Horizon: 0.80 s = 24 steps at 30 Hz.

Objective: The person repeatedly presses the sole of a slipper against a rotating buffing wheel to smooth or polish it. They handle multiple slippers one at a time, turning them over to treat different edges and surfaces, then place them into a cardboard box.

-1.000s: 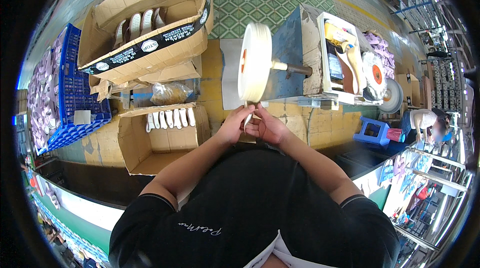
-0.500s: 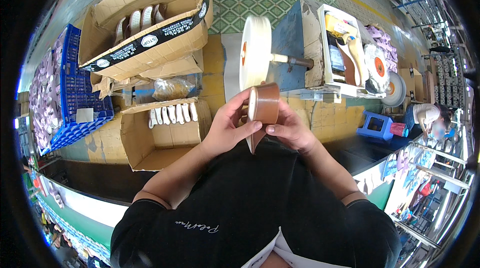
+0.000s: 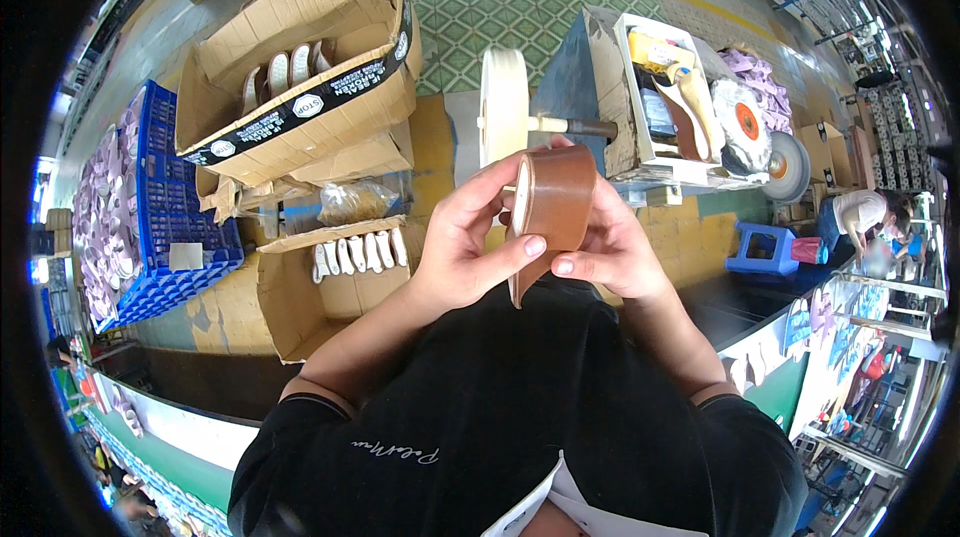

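Observation:
Between my two hands, in front of my chest, is a brown shoe sole with a smooth, glossy thick end and a pale face along its left edge. Its thin end tapers downward. My left hand is closed on its left side, thumb pressed on the brown surface. From the other side my right hand grips it, thumb near the lower edge and fingers behind, partly hidden. Just beyond the sole stands a white buffing wheel on a horizontal shaft; the sole overlaps its lower part in view.
Left, a large cardboard box holds several soles; a lower carton has a row of white pieces. A blue crate sits farther left. Right are a white tray, a second wheel, a blue stool and another person.
The sole and both hands have shifted slightly right, and the sole appears larger and turned a little. My view has moved slightly too. Both hands keep their grip.

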Each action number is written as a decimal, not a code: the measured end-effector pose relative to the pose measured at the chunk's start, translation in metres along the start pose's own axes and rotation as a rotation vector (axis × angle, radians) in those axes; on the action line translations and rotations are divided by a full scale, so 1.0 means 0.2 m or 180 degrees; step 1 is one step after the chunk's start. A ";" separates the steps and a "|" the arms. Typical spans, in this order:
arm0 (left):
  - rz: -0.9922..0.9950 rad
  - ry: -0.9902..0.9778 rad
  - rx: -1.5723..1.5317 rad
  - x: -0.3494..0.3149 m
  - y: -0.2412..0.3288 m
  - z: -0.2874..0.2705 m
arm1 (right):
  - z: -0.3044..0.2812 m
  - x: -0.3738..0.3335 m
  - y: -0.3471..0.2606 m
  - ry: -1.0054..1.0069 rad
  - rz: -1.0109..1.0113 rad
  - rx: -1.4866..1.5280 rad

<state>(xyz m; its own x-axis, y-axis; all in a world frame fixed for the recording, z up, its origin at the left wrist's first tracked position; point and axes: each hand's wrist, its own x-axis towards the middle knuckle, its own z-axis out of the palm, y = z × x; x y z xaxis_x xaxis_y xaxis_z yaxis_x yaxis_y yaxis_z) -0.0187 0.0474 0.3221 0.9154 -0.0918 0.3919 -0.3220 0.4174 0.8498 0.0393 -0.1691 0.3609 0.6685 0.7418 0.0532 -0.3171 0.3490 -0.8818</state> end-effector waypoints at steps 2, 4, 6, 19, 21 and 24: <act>0.0031 0.0039 -0.0015 0.01 0.01 0.01 | 0.01 -0.01 -0.02 0.0007 0.0018 -0.0115; 0.0016 0.0129 -0.0082 0.01 0.02 0.03 | 0.01 -0.03 -0.03 0.0042 0.0071 -0.0197; -0.0014 0.0157 0.0000 0.01 0.04 0.03 | 0.01 -0.04 -0.03 0.0009 0.0023 -0.0272; -0.0281 0.0658 0.0079 0.01 0.14 0.08 | 0.07 -0.08 0.00 0.0018 -0.0209 -0.1207; -0.0515 0.0902 0.0171 0.01 0.14 0.11 | 0.07 -0.07 0.02 0.0054 -0.0101 -0.1081; -0.1040 0.1326 -0.0173 0.02 0.10 0.13 | 0.05 -0.06 0.06 0.0019 -0.0041 -0.1099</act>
<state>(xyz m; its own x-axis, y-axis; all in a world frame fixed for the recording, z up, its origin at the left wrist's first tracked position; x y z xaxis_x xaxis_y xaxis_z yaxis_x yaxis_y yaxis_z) -0.0275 0.0313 0.3492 0.9878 0.1375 -0.0728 -0.0012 0.4745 0.8802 0.0203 -0.1688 0.3533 0.6754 0.7348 0.0635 -0.0629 0.1431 -0.9877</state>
